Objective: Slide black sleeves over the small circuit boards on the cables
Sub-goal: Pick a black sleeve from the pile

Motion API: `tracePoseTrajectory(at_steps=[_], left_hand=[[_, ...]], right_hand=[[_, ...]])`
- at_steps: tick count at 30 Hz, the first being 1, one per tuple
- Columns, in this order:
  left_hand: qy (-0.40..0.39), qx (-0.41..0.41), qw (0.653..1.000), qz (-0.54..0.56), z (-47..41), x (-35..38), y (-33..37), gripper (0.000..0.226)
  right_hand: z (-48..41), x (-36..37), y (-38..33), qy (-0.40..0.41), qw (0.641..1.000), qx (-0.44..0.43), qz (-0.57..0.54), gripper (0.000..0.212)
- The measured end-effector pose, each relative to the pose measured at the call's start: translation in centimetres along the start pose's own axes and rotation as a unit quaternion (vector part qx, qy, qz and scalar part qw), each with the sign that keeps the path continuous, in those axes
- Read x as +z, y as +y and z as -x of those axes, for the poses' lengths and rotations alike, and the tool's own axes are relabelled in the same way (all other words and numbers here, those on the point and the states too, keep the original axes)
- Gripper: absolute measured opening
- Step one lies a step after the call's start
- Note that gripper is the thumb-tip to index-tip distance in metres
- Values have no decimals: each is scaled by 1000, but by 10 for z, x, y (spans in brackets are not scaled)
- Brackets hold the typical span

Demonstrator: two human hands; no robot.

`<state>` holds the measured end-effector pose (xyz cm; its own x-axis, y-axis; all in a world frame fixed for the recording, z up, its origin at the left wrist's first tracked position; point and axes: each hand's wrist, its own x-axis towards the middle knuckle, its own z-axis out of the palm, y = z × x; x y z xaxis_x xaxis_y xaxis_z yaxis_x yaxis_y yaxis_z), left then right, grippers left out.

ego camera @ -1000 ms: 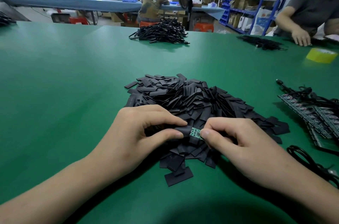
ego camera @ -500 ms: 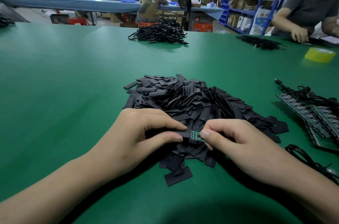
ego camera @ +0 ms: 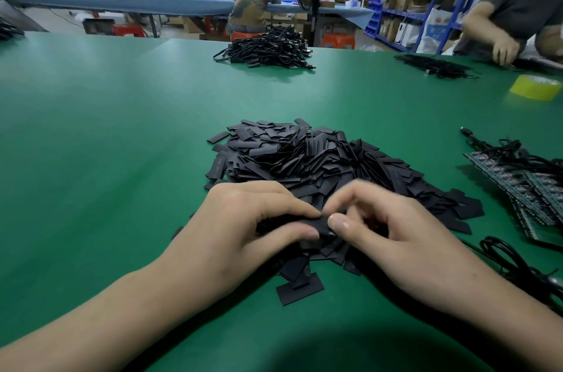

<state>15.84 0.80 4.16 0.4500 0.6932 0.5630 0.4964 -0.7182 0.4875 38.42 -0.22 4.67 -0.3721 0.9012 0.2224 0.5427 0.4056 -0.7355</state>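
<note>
One broad green table mat carries heap of loose black sleeves; green circuit-board panels lie well apart at right. Left hand, thumb and forefinger narrow, pinches flat black sleeve at heap's near edge. Right hand, fingers curled and blurred, pinches other end. Probably inside: small circuit board, hidden. Risk: overpush bares far end, or sleeve buckles.

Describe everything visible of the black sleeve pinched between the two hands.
The black sleeve is a flat, matte, rubbery-looking strip, held roughly level over the near edge of the pile of loose sleeves. The left hand pinches its left end between thumb and forefinger; the right hand pinches its right end. Whatever is inside is hidden.
</note>
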Motion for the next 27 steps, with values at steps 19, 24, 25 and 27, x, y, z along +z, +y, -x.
tracePoseTrajectory(at_steps=[19, 24, 25, 27], left_hand=[[25, -145, 974, 173, 5, 11, -1, 14], [21, -118, 985, 127, 3, 11, 3, 13], [28, -117, 985, 124, 3, 11, 3, 13], [49, -112, 986, 113, 2, 9, 5, 14]], right_hand=[[4, -2, -9, 150, 971, -156, 105, 6], [5, 2, -10, 160, 971, -153, 95, 7], [5, 2, -10, 161, 972, -147, 87, 7], [6, 2, -9, 163, 978, -122, 50, 7]])
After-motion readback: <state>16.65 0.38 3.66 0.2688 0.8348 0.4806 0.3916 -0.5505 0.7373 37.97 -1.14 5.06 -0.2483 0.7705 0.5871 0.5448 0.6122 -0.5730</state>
